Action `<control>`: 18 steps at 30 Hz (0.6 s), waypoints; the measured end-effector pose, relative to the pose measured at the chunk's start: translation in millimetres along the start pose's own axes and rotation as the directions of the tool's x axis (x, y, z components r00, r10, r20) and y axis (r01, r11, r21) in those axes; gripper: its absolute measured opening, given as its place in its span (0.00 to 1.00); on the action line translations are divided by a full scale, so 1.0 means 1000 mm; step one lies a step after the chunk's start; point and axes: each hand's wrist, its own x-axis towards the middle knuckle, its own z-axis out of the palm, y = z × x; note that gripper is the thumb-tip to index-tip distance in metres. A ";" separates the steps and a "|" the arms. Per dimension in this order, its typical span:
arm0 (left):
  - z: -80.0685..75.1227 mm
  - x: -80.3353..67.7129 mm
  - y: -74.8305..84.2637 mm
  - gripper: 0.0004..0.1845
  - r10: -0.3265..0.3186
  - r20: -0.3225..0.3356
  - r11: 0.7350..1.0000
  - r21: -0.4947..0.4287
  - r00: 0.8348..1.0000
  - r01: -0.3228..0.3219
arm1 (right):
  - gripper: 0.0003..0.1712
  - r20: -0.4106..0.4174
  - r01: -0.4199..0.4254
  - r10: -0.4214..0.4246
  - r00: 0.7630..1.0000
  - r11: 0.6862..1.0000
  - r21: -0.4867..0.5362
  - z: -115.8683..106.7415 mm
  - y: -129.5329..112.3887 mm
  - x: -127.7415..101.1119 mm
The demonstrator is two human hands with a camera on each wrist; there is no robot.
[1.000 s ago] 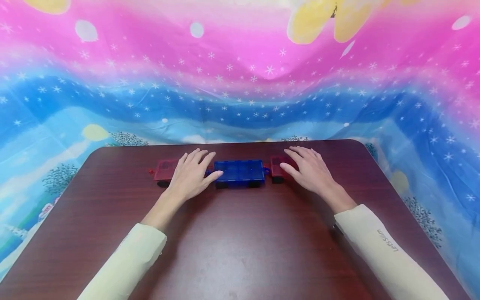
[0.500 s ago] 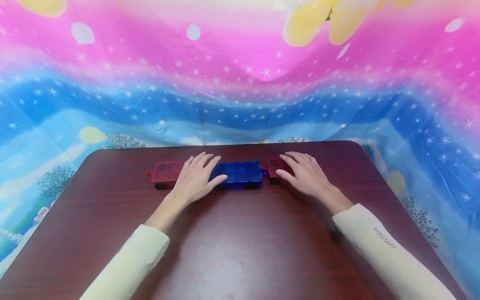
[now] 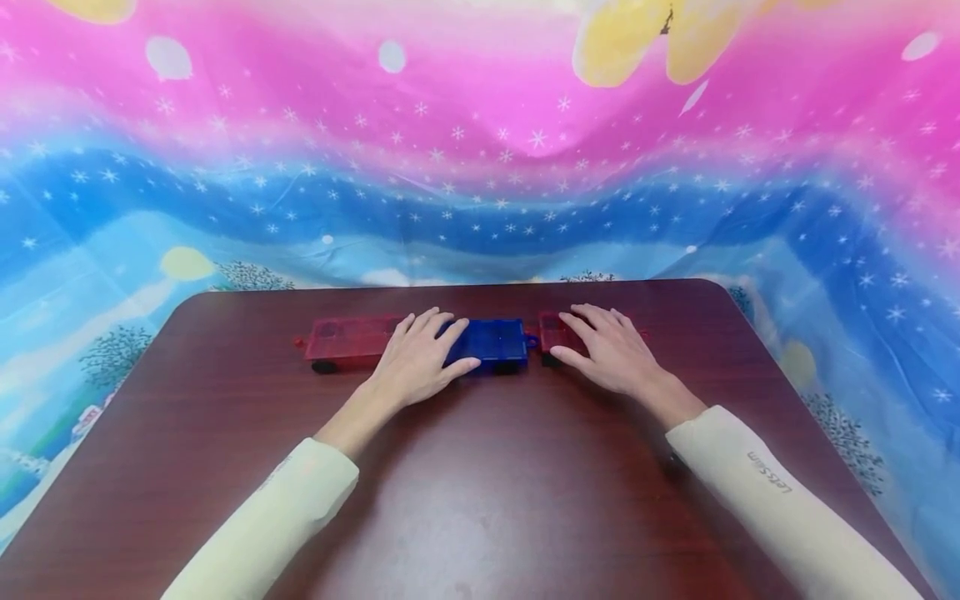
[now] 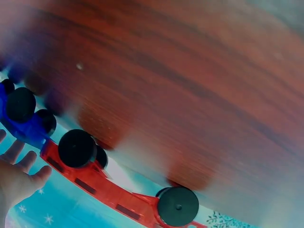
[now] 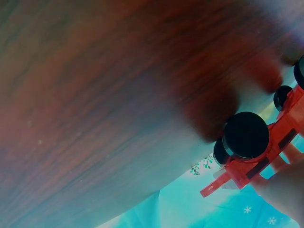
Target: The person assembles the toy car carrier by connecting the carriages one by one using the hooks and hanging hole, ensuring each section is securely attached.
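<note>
Three see-through toy train cars on black wheels stand in a row along the far part of the table. My left hand (image 3: 422, 357), fingers spread, lies over the place where the left red car (image 3: 345, 340) meets the blue car (image 3: 498, 340), hiding that joint from above. In the left wrist view the red car (image 4: 104, 187) and blue car (image 4: 23, 128) sit end to end. Fingers loosely bent, my right hand (image 3: 617, 357) is over the right red car (image 3: 552, 332). A blue ring coupling (image 3: 533, 341) lies between that car and the blue one. Whether either palm touches is unclear.
The dark wooden table (image 3: 480, 483) has rounded far corners. Behind it hangs a pink and blue backdrop cloth (image 3: 480, 192) with snowflakes, reaching around both sides of the table. A small red hook (image 3: 299, 342) sticks out from the row's left end.
My left hand has slid right, from the left red car toward the blue car, uncovering more of the red one. My right hand has barely moved, and the cars stay in place.
</note>
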 end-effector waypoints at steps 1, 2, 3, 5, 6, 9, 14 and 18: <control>0.001 0.001 0.001 0.39 0.008 0.002 1.000 0.005 1.000 -0.008 | 0.44 -0.001 -0.001 0.001 1.000 1.000 -0.001 0.000 0.000 0.000; 0.001 0.002 0.003 0.39 0.014 0.003 1.000 0.012 1.000 -0.014 | 0.44 -0.003 -0.002 0.002 1.000 1.000 -0.001 0.001 0.001 0.001; 0.002 0.003 0.004 0.39 0.022 0.005 1.000 0.018 1.000 -0.022 | 0.45 -0.005 -0.003 0.003 1.000 1.000 -0.001 0.001 0.001 0.001; 0.003 0.005 0.007 0.39 0.034 0.013 0.999 0.018 0.999 -0.034 | 0.45 -0.003 -0.006 0.006 1.000 1.000 -0.001 0.001 0.002 0.001; 0.004 0.006 0.008 0.39 0.038 0.018 0.999 0.017 0.999 -0.038 | 0.45 -0.001 -0.006 0.006 1.000 1.000 -0.002 0.001 0.002 0.002; 0.006 0.008 0.010 0.39 0.039 0.030 0.999 0.019 0.999 -0.039 | 0.46 0.008 -0.007 0.007 1.000 1.000 -0.003 0.001 0.003 0.002; 0.009 0.011 0.011 0.40 0.046 0.039 0.999 0.016 0.998 -0.047 | 0.46 0.020 -0.008 0.008 1.000 1.000 -0.019 0.001 0.004 0.003; 0.011 0.014 0.012 0.40 0.059 0.025 0.998 0.010 0.998 -0.059 | 0.47 0.015 0.008 -0.007 1.000 0.999 -0.044 0.001 0.003 0.007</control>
